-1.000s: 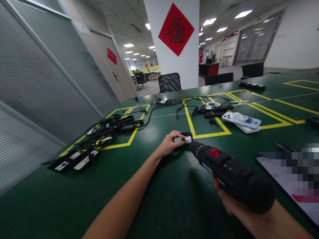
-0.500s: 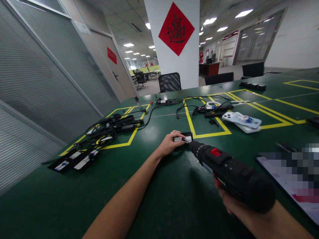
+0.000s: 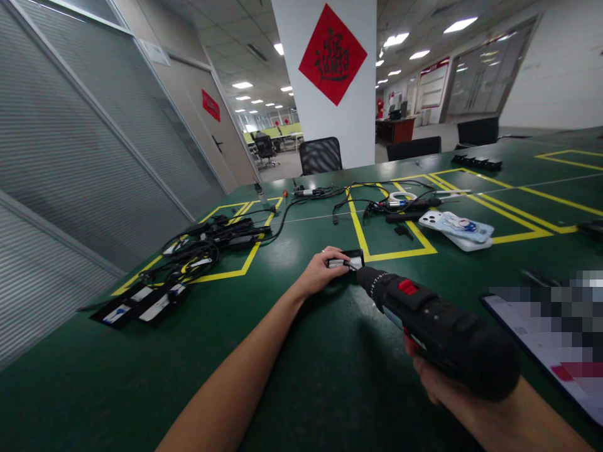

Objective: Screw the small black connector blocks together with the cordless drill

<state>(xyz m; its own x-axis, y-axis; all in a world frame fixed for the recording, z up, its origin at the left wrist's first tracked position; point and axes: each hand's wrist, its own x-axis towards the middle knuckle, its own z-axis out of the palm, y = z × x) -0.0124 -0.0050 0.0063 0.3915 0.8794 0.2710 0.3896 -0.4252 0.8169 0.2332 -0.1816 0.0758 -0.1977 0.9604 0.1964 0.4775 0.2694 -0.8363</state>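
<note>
A black cordless drill (image 3: 443, 326) with a red switch on top fills the lower right. My right hand (image 3: 424, 370) is wrapped around its grip, partly hidden beneath the tool's body. The drill points forward and left, its bit reaching a small black box-like part with a silver-white face (image 3: 357, 259). Holding that part against the table is my left hand (image 3: 325, 271), fingers and thumb closed on its left side. Where exactly the bit tip meets the part is too small to make out.
Tangled black cables and adapters (image 3: 226, 235) lie at the left, with black pieces (image 3: 162, 301) nearer me. Two phones (image 3: 456, 227) rest right of centre, behind a tablet (image 3: 541, 351). Yellow tape marks the green table (image 3: 292, 351). More tools and cables (image 3: 400, 204) lie farther back.
</note>
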